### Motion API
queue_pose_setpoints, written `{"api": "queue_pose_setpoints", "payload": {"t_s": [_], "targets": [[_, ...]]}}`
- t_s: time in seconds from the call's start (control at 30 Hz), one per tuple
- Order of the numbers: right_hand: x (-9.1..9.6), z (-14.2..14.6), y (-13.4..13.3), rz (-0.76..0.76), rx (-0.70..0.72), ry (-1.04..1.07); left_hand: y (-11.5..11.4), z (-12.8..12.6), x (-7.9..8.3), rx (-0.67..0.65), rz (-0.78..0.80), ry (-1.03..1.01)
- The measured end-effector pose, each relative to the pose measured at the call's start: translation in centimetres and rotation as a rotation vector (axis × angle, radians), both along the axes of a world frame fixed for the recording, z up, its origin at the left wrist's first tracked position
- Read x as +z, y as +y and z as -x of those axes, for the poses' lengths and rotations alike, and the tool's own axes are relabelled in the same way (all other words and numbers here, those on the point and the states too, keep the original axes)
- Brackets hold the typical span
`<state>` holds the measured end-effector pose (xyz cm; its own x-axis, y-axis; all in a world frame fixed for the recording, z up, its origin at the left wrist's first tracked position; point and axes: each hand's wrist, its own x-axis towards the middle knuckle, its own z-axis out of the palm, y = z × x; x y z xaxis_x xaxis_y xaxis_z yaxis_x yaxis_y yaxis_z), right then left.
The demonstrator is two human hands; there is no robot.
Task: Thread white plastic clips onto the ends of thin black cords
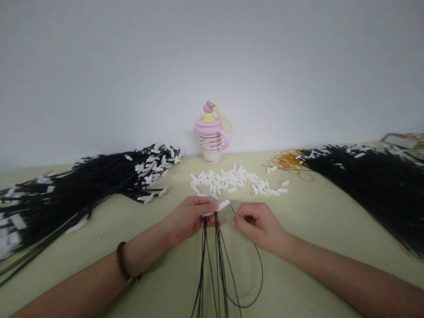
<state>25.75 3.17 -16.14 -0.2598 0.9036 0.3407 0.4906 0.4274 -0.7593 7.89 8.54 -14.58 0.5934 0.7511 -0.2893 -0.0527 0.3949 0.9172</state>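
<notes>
While your left hand [190, 216] pinches the white clip [224, 204] atop the black cords [217, 256], near middle | your right hand [260, 225] pinches the loose cord [261, 265] beside it | step: seems clipping | next: line cord tip with clip, slowly.

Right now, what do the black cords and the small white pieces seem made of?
The black cords: probably matte elastic or waxed string; thin, limp, looping. The white pieces: likely moulded plastic; uniform, stiff, smooth-looking.
</notes>
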Motion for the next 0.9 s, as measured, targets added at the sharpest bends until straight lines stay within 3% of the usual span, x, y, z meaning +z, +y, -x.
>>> {"api": "queue_pose_setpoints", "payload": {"t_s": [0.37, 0.9], "targets": [[0.41, 0.06, -0.22, -0.313, 0.109, 0.051, 0.28, 0.69, -0.02, -0.185, -0.087, 0.07], [0.28, 0.23, -0.44, -0.242, 0.099, 0.008, -0.13, 0.46, -0.08, -0.175, -0.226, 0.215]]}}
